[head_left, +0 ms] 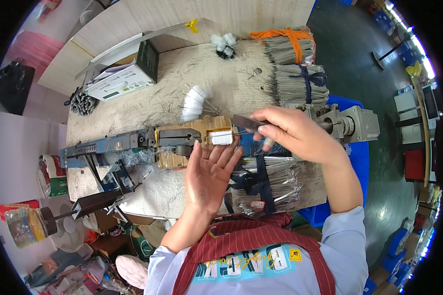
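Observation:
My left hand (pixel 209 174) is palm up with its fingers stretched out under the machine's slot, fingertips close to a small bundle of white bristles (pixel 221 137). The bundle lies in a tan, worn block (pixel 209 124) on a long blue bench machine (pixel 108 145). My right hand (pixel 290 130) is closed round a dark flat metal bar (pixel 247 122), whose left end reaches the block's edge. Thin wires run from the bristles toward my right hand. Just behind the block stands a white cylindrical stack of bristles (pixel 194 103), with loose wires beside it.
Bundles of thin wires, one tied with orange cloth (pixel 293 43), others with dark cloth (pixel 307 78), lie at the right; another bundle (pixel 275 182) is nearer me. A cardboard box (pixel 125 73) stands back left. A motor (pixel 362 125) sits at the machine's right end, above a blue crate (pixel 357 182).

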`<control>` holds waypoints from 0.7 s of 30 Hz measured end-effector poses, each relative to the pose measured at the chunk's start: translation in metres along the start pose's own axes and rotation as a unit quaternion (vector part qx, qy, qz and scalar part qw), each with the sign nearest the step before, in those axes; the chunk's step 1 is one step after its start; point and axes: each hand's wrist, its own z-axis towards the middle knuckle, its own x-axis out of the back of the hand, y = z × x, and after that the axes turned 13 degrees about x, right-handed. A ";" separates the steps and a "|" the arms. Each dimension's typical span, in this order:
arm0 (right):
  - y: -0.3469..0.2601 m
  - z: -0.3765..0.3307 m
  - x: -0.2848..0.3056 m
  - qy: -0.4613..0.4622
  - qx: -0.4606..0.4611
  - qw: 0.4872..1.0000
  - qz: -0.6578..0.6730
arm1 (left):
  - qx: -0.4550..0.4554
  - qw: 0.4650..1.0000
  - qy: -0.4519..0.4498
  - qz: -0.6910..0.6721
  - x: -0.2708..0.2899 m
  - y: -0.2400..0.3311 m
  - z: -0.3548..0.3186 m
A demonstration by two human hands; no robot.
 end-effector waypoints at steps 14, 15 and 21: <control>0.012 0.001 -0.040 0.086 0.141 0.961 -0.220 | 0.000 1.000 -0.004 0.003 0.007 0.002 -0.001; 0.013 0.005 -0.048 0.064 0.186 0.945 -0.263 | 0.009 1.000 -0.015 -0.021 0.012 0.003 -0.002; 0.026 0.025 -0.063 0.088 0.211 0.882 -0.413 | 0.012 0.998 0.027 -0.056 0.001 0.001 -0.004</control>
